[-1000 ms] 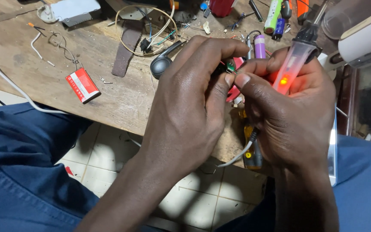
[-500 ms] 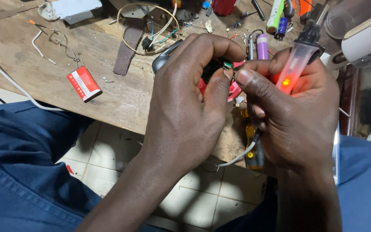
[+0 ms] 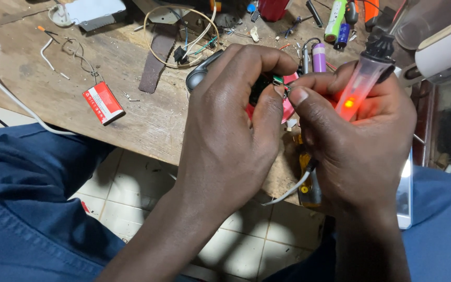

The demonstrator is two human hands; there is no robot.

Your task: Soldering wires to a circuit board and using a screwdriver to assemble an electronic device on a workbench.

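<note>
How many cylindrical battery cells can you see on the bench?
3: a purple cell just above the hands, a green and white cell at the top edge, a small blue cell beside it. Clutter may hide others.

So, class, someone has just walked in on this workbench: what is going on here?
A person seated at a cluttered wooden bench works on a small red part with thin wires, pinched between the left hand and the right hand. The right hand also grips a translucent pen-shaped tool with a glowing red light. A red rectangular battery and a purple cylindrical cell lie on the bench.
</note>
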